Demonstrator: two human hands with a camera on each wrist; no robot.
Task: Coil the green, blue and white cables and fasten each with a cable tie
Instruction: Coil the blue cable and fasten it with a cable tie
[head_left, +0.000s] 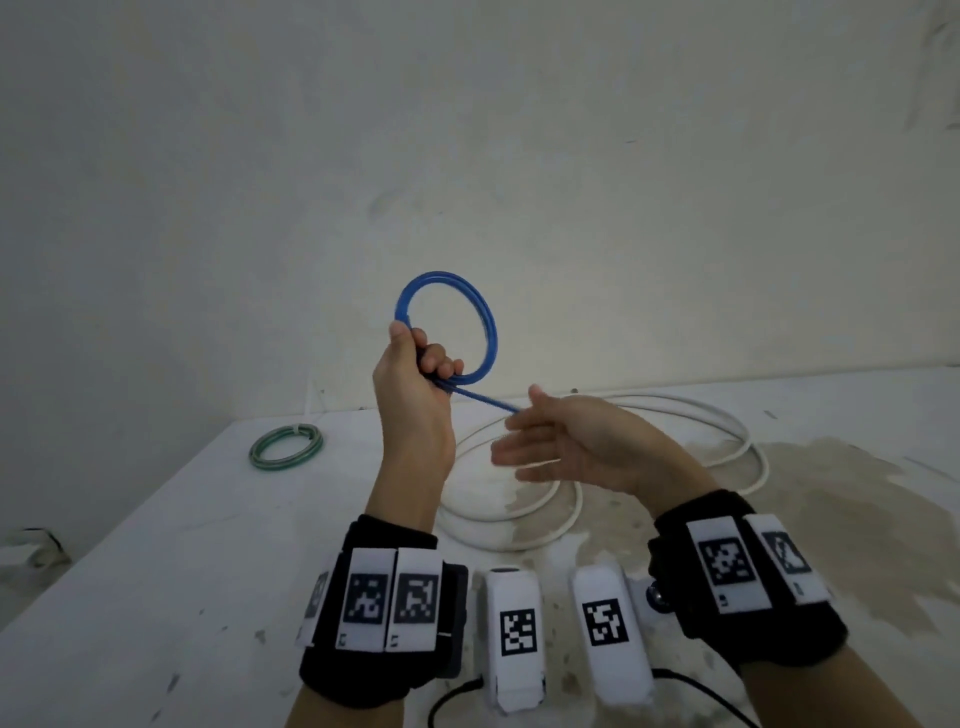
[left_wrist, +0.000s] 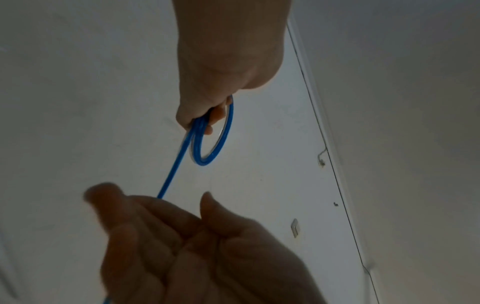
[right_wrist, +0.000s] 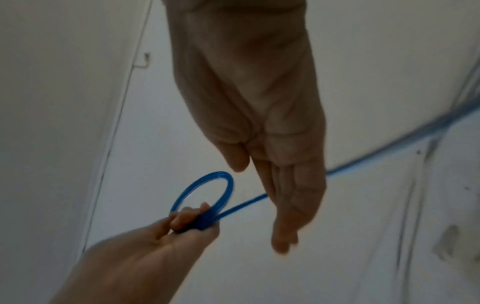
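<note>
My left hand (head_left: 415, 374) is raised above the table and grips a small coil of blue cable (head_left: 441, 275) at its lower left side. A straight run of the blue cable leads from that grip down to my right hand (head_left: 561, 441), whose fingers are stretched out and blurred. In the right wrist view the blue cable (right_wrist: 223, 174) passes behind my right hand (right_wrist: 259, 102) and comes out on the far side. A green coil (head_left: 283, 463) with a pale tie lies at the table's far left. The white cable (head_left: 670, 401) lies in loose loops under my hands.
The white table (head_left: 156, 571) meets a plain wall at the back. A damp-looking stain (head_left: 831, 493) spreads over its right part. A small dark object (head_left: 31, 545) sits beyond the table's left edge.
</note>
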